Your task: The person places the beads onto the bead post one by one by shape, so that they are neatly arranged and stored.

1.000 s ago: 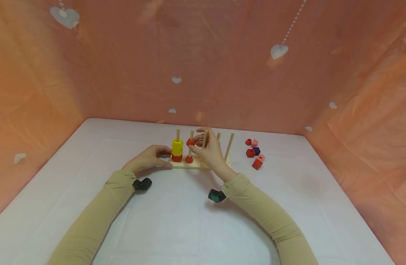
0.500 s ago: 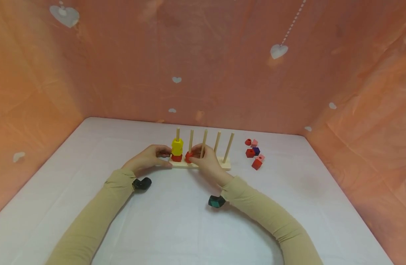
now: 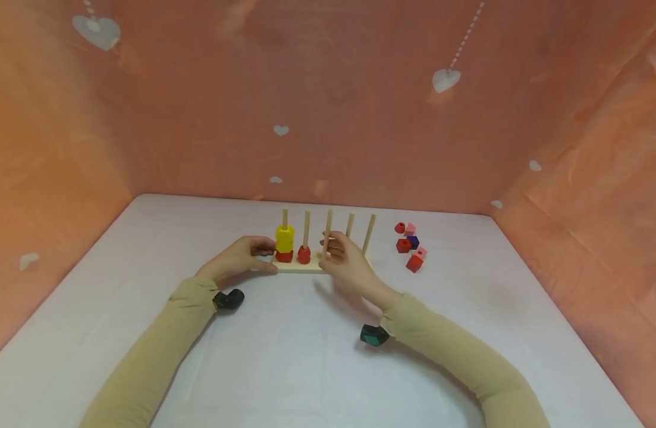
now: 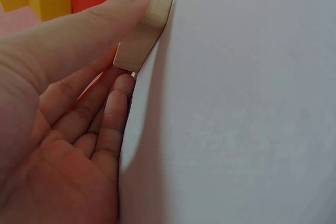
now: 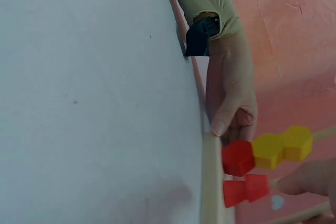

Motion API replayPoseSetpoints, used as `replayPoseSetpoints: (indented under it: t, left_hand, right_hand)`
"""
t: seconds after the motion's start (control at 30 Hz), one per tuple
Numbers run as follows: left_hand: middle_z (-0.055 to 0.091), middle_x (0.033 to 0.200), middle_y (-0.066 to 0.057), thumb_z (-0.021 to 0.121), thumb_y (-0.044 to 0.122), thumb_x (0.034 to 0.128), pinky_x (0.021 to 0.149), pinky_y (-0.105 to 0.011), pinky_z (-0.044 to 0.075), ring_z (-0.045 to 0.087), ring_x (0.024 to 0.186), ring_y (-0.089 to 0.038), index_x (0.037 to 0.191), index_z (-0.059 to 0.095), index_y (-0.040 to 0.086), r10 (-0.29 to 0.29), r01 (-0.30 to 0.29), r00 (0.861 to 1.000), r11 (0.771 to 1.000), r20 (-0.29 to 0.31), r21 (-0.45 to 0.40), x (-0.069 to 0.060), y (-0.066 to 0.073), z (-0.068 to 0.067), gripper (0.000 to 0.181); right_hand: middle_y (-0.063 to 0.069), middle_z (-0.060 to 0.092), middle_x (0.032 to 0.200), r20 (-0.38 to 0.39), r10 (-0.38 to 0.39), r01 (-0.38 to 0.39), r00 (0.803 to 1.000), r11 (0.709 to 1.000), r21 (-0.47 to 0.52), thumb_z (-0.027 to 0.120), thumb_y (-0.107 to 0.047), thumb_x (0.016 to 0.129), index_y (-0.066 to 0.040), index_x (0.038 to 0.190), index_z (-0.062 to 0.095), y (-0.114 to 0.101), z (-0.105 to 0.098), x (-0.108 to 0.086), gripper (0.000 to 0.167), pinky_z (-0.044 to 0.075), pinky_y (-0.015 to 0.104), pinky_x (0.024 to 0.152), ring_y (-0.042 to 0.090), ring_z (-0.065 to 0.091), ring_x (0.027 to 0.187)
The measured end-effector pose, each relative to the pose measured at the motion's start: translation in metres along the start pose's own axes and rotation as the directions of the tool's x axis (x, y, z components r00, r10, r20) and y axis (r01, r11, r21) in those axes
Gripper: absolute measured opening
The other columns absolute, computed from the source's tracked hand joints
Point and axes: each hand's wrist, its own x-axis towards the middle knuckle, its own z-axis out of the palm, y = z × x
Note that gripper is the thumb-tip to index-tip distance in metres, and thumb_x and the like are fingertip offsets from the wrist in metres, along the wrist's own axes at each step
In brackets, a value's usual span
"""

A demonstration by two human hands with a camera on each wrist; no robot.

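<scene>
Pale wood forms the five-peg base (image 3: 300,268) the left hand (image 3: 244,257) pinches; the right hand (image 3: 351,265) (loosely spread) hovers alongside.

Your left forearm (image 3: 146,345) slanted inward from the lower left, and your right forearm (image 3: 445,342) slanted in from the lower right. The thumb (image 4: 84,35) of your left hand (image 3: 247,254) lay nearly straight, gripping opposite its bent fingers (image 4: 112,116). Your right hand (image 3: 351,266) hung relaxed, well apart, its loosely curved fingers (image 3: 337,244) pointing leftward and its thumb on the near side.
</scene>
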Motion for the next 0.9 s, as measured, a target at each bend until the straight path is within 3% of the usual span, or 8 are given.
replayPoseSetpoints:
  t: [0.17,0.37,0.57,0.77,0.9]
  left_hand:
    - [0.056,0.126,-0.014,0.083,0.015,0.0740,0.103,-0.040,0.038,0.050,0.114,-0.028,0.126,0.055,0.001,-0.011,0.011,1.000,1.000,0.002,-0.016,-0.003,0.004,0.000,0.061]
    - [0.055,0.128,-0.012,0.084,0.017,0.0740,0.104,-0.039,0.038,0.049,0.116,-0.028,0.127,0.054,0.003,-0.038,0.039,0.999,0.999,0.006,-0.031,-0.004,0.005,0.000,0.062]
    - [0.054,0.129,-0.013,0.083,0.017,0.0746,0.105,-0.041,0.037,0.049,0.117,-0.028,0.128,0.053,0.002,-0.041,0.041,0.999,0.999,0.007,-0.033,-0.003,0.004,0.001,0.063]
    - [0.053,0.130,-0.015,0.082,0.014,0.0762,0.104,-0.041,0.037,0.049,0.117,-0.029,0.129,0.052,0.001,-0.037,0.037,0.999,0.999,0.008,-0.035,-0.004,0.006,0.002,0.062]
    - [0.054,0.129,-0.014,0.082,0.016,0.0757,0.104,-0.041,0.038,0.049,0.117,-0.029,0.129,0.053,0.001,-0.033,0.033,0.999,0.999,0.007,-0.027,-0.003,0.005,0.001,0.063]
  right_hand:
    - [0.025,0.054,0.128,0.010,-0.044,0.044,0.999,0.998,-0.041,0.067,0.008,0.082,0.006,0.135,0.042,-0.019,-0.020,-0.011,0.058,0.041,0.042,0.101,0.039,0.052,0.118]
    - [0.017,0.059,0.119,-0.004,-0.122,0.122,0.992,0.992,-0.038,0.066,0.004,0.086,0.000,0.130,0.049,-0.046,-0.048,-0.021,0.048,0.048,0.037,0.093,0.034,0.058,0.109]
    - [0.018,0.061,0.113,-0.136,-0.200,0.202,0.970,0.979,0.002,0.065,0.006,0.086,0.003,0.122,0.054,-0.063,-0.082,-0.022,0.038,0.050,0.029,0.087,0.028,0.059,0.104]
    - [0.016,0.060,0.116,-0.267,-0.121,0.110,0.956,0.992,-0.055,0.066,-0.002,0.088,-0.003,0.123,0.056,-0.059,-0.122,-0.014,0.036,0.048,0.022,0.090,0.026,0.057,0.107]
    - [0.021,0.058,0.117,-0.215,-0.043,0.013,0.976,0.990,-0.143,0.066,-0.004,0.089,0.000,0.125,0.054,-0.040,-0.146,0.001,0.038,0.048,0.021,0.089,0.025,0.058,0.104]
